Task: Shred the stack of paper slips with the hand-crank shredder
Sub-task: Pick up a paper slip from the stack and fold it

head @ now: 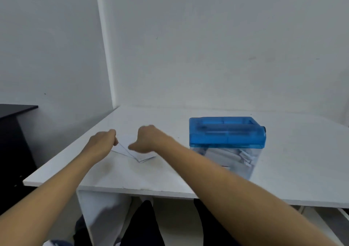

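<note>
White paper slips [130, 150] lie in a loose stack on the white table [132, 175], left of centre. My left hand [103, 142] sits at the stack's left edge with its fingers curled onto the paper. My right hand [149, 139] is on the stack's right side, fingers curled down over the slips and thumb pointing left. The frame is blurred, so the exact grip is unclear. The hand-crank shredder [226, 132] stands to the right, a blue top on a clear bin [230, 160] with shreds inside. Its crank knob [264, 128] sticks out on the right.
A grey wall runs right behind the table, with a corner edge at the left. A dark cabinet [13, 138] stands left of the table. My legs [143, 225] show under the table's front edge.
</note>
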`<state>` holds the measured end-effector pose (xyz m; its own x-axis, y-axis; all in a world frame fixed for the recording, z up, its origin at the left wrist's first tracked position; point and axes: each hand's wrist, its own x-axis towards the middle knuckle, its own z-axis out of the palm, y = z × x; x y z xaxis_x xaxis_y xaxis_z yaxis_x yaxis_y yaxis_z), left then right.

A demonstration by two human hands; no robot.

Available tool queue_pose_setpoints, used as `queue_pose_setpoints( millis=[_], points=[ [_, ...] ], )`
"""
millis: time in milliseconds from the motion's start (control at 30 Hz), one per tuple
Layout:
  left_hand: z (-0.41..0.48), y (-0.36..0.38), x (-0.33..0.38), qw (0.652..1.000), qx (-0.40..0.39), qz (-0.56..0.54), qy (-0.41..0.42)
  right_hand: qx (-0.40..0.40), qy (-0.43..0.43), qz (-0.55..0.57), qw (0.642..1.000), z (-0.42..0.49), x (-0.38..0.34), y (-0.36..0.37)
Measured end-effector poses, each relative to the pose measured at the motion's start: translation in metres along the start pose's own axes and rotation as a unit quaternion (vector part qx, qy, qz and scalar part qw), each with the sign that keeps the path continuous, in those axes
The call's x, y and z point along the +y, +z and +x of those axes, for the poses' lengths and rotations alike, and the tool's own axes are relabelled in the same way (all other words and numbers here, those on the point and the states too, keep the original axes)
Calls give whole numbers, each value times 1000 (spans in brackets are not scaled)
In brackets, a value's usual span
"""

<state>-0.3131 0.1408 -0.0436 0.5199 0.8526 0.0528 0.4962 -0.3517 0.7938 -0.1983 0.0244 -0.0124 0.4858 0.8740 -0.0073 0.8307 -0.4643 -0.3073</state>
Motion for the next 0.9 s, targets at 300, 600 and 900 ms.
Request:
queue_pose_setpoints(
  millis=[300,600,900],
  points=[
    [-2,9,-27,995,-45,88,30,-44,67,5,997,31,8,49],
    [-3,16,-19,987,-57,145,30,-106,108,68,986,35,7,36],
    [-1,22,-12,994,-26,83,-59,-35,120,258,958,34,11,54]
  ],
)
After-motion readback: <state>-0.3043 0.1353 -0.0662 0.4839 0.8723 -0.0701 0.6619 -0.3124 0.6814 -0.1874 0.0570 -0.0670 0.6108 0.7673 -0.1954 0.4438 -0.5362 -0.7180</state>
